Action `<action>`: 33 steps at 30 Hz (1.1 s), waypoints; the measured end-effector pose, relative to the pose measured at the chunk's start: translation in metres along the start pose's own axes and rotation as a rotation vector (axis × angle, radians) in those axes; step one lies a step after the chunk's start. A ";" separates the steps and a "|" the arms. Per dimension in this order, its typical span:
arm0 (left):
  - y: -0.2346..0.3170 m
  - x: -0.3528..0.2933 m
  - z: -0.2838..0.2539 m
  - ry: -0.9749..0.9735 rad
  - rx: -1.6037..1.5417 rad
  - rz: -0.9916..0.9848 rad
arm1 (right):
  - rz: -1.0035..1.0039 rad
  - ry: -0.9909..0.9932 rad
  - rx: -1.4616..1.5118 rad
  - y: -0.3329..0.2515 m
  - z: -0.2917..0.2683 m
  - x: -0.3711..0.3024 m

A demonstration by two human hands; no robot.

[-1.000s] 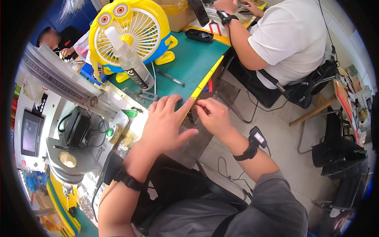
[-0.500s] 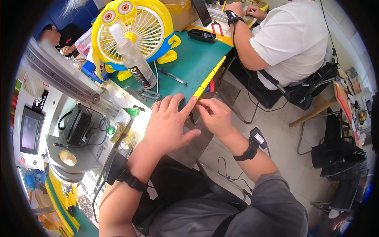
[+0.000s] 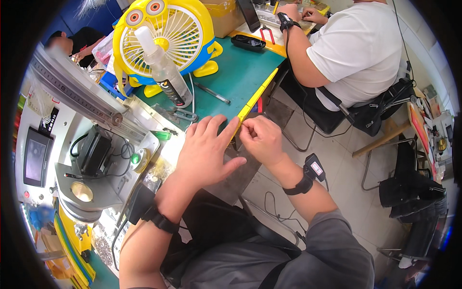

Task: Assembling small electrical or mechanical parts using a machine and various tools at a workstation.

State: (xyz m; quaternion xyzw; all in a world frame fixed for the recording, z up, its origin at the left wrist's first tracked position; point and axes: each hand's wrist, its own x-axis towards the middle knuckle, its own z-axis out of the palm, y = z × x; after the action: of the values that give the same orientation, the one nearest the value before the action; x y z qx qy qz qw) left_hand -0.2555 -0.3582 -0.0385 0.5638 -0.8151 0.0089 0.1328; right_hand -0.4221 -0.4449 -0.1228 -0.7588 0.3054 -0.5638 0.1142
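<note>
My left hand [image 3: 204, 151] lies palm down with its fingers stretched out at the green table's [image 3: 226, 79] near right corner. Its index fingertip reaches the yellow strip [image 3: 260, 92] along the table edge. Just right of it, my right hand [image 3: 263, 140] is closed, thumb and index finger pinched together beside that strip. Whatever the pinch holds, if anything, is too small or hidden to make out. Beyond my left fingertips are a metal clip-like piece [image 3: 185, 114], a dark pen [image 3: 211, 92] and a clear spray bottle [image 3: 166, 79] with a white cap.
A yellow and blue character-shaped fan [image 3: 190, 36] stands behind the bottle. To the left is a machine with a small screen [image 3: 38, 156] and a ruled metal column [image 3: 72, 91]. A co-worker in a white shirt [image 3: 358, 45] sits at the far right. Red-handled pliers [image 3: 267, 34] lie beyond.
My right hand has shifted slightly, its pinched fingers a little lower along the table edge. The left hand keeps its place, and the whole view has moved a touch.
</note>
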 end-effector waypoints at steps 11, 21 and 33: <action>-0.017 -0.006 0.008 0.242 -0.390 -0.049 | 0.153 -0.169 0.217 -0.032 -0.022 0.029; -0.027 -0.012 0.007 0.312 -0.528 0.024 | 0.365 -0.470 0.381 -0.049 -0.030 0.025; -0.030 -0.016 0.002 0.344 -0.710 -0.091 | 0.978 -0.533 1.121 -0.061 -0.027 0.008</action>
State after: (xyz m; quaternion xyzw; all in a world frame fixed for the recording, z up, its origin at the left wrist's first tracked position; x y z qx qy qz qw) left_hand -0.2234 -0.3545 -0.0486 0.5087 -0.7075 -0.1851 0.4543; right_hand -0.4248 -0.3969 -0.0754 -0.4772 0.2373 -0.3184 0.7839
